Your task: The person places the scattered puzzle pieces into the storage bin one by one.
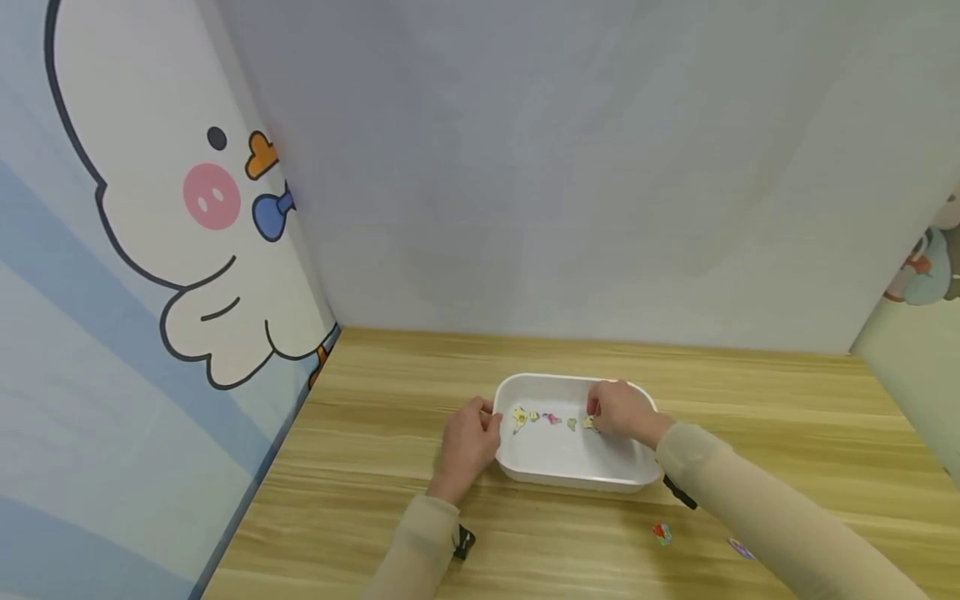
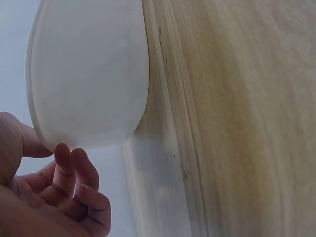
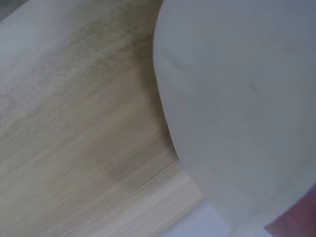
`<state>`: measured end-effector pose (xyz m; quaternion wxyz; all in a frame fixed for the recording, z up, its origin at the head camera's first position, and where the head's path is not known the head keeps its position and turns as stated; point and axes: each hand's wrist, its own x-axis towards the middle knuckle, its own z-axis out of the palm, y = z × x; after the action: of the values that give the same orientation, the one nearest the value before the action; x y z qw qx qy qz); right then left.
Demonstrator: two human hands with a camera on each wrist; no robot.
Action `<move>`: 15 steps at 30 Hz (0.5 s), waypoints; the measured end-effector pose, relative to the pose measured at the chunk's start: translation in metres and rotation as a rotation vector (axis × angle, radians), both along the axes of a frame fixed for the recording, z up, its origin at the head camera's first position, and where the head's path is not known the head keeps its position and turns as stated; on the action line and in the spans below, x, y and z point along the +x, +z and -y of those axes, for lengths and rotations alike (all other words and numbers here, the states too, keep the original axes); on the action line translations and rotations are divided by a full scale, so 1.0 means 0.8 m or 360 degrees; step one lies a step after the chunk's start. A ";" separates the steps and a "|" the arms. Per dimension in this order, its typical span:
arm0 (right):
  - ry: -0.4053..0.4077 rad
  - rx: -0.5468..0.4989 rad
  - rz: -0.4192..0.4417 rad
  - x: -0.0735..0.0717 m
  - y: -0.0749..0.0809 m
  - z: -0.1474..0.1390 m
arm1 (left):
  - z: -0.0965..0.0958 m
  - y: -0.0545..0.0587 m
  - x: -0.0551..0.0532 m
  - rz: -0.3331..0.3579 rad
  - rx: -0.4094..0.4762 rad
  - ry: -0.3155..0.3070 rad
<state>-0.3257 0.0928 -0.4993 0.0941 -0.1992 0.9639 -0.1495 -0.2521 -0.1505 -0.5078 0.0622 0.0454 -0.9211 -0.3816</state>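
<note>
A white rectangular tray [image 1: 570, 467] with rounded corners stands on the table. My left hand [image 1: 467, 442] pinches its left rim between thumb and fingers; the left wrist view shows these fingers [image 2: 63, 153] at the edge of the tray wall [image 2: 89, 74]. Over the tray's right part, my right hand [image 1: 624, 410] reaches in with bent fingers pointing down, pinching a small pale-yellow piece [image 1: 588, 423]. Left of it, a green piece [image 1: 572, 424], a pink piece [image 1: 552, 418], a small yellow piece [image 1: 534, 416] and a larger yellow piece [image 1: 520, 418] lie in a row.
A red and green piece [image 1: 662, 533] lies on the wooden table [image 1: 555, 550] in front of the tray. Beside the right forearm is a purple piece [image 1: 741, 548]. A grey wall [image 1: 570, 208] rises behind the table, and a cartoon-printed panel [image 1: 150, 208] borders its left side.
</note>
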 end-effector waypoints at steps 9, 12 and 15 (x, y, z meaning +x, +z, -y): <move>0.0124 0.0071 -0.0162 -0.004 -0.014 0.001 | 0.000 0.000 0.000 -0.0009 -0.0001 0.0004; 0.0147 0.0089 -0.0207 -0.002 -0.015 0.001 | 0.000 -0.003 0.000 -0.0002 0.0014 0.0001; 0.0156 0.0067 -0.0221 0.001 -0.012 0.001 | 0.000 -0.004 -0.001 -0.0003 0.0016 0.0001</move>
<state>-0.3246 0.0917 -0.5090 0.0385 -0.2540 0.9601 -0.1101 -0.2526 -0.1502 -0.5111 0.0630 0.0458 -0.9191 -0.3863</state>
